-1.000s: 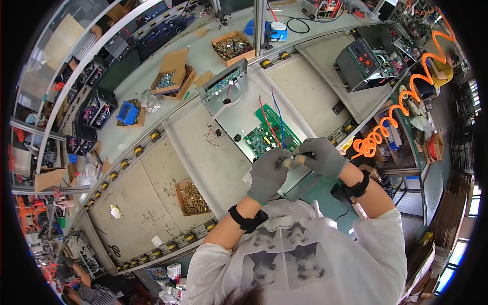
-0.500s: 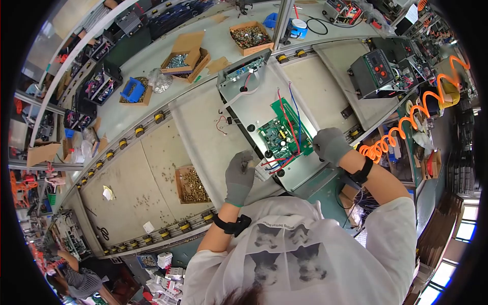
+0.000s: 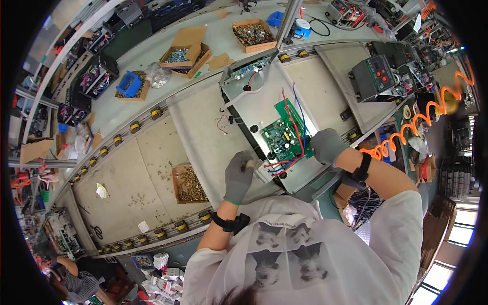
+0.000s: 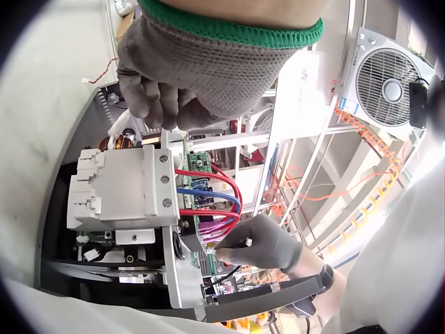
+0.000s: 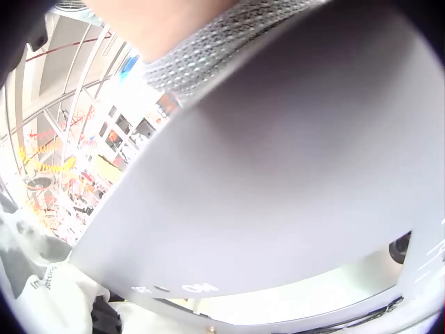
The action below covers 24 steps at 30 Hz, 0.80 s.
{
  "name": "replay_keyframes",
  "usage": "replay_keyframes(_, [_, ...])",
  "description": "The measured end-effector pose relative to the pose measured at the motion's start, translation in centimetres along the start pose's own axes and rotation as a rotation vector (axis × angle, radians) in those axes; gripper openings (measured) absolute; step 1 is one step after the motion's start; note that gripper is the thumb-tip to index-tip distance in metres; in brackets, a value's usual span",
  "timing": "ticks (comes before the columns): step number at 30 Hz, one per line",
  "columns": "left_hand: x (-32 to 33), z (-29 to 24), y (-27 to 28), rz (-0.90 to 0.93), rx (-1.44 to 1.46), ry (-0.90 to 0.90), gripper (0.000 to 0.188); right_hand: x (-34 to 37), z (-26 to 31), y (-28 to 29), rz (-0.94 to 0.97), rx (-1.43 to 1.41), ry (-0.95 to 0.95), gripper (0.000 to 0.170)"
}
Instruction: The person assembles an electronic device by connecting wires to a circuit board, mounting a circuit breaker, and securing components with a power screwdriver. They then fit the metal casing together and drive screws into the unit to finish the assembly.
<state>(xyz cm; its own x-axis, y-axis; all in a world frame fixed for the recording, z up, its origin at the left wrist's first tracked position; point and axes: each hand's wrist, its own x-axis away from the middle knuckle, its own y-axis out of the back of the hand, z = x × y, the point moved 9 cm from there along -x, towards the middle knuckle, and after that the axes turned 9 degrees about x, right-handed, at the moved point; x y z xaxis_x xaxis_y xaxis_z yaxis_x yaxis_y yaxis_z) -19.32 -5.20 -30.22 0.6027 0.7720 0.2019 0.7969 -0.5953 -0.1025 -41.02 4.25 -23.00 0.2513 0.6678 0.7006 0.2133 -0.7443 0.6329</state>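
Observation:
A metal chassis (image 3: 252,104) carries a green circuit board (image 3: 284,136) with red and blue wires. My left hand (image 3: 239,177) is just left of its near end, fingers loosely curled with nothing visible in them. In the left wrist view this hand (image 4: 201,66) hangs beside a white block (image 4: 122,188) with screw terminals and wires. At the chassis's right edge is my right hand (image 3: 329,146); in the left wrist view this hand (image 4: 261,243) has bent fingers by the wires, their hold unclear. A grey panel (image 5: 278,174) marked ON hides most of it in the right wrist view.
Boxes of small metal parts stand on the far bench (image 3: 218,38), and another box (image 3: 175,178) is left of the chassis. A dark unit with red knobs (image 3: 371,76) stands at the right, near a coiled orange hose (image 3: 401,134).
My hands were together over the chassis's near end. They have parted, left hand to the left and right hand to the right edge. The head view has also shifted.

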Motion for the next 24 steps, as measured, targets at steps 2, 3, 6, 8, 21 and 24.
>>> replay_keyframes(2, [-0.2, 0.2, 0.2, -0.002, -0.007, 0.001, 0.03, -0.8, -0.9, 0.2, 0.065, -0.072, -0.035, 0.018])
replay_keyframes(3, [-0.3, 0.3, 0.3, -0.005, -0.015, 0.001, 0.03, -1.2, -1.2, 0.3, 0.081, -0.089, -0.03, 0.022])
replay_keyframes(6, [-0.8, 0.0, 0.5, -0.06, 0.01, -0.099, 0.026, -2.2, -1.4, -0.2, 0.109, -0.116, -0.031, 0.029])
replay_keyframes(8, [-1.7, -0.2, 0.3, -0.044, -0.018, -0.118, 0.027, -2.3, -1.4, -0.5, 0.121, -0.122, -0.034, 0.032])
replay_keyframes(21, [-10.6, -4.3, -4.6, 0.235, -0.507, -0.199, 0.021, -1.1, -1.5, -0.3, 0.089, -0.077, 0.101, 0.027])
replay_keyframes(24, [-11.4, -3.9, -4.6, 0.149, -0.476, -0.255, 0.014, -0.1, -1.7, 1.8, 0.115, -0.035, 0.077, 0.028])
